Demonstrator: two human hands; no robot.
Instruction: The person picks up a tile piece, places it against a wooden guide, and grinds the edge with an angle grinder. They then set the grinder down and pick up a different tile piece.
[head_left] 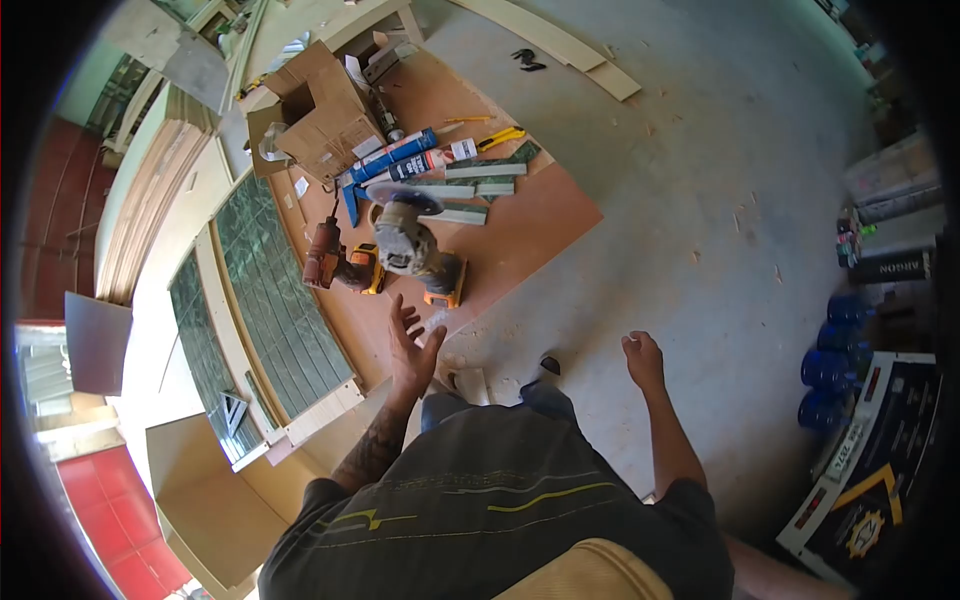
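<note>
My left hand (410,350) is open, fingers spread, by the near edge of a brown board tabletop (545,215), holding nothing. Just beyond its fingertips a cordless angle grinder (402,245) stands on its orange-and-black battery, disc upward. To the grinder's left is a red cordless drill (323,252) with a yellow battery. Behind them lie a blue sealant tube (400,155), a white-and-dark tube (415,166), a yellow utility knife (501,138) and several green marble-look strips (486,170). My right hand (645,358) hangs over the floor, fingers curled closed, with nothing visible in it.
An open cardboard box (335,125) sits at the table's back. A green slatted panel (275,290) lies left, with a small square (232,412) nearby. Blue water bottles (828,370) and a black carton (865,480) stand right. Planks (550,45) lie on the floor.
</note>
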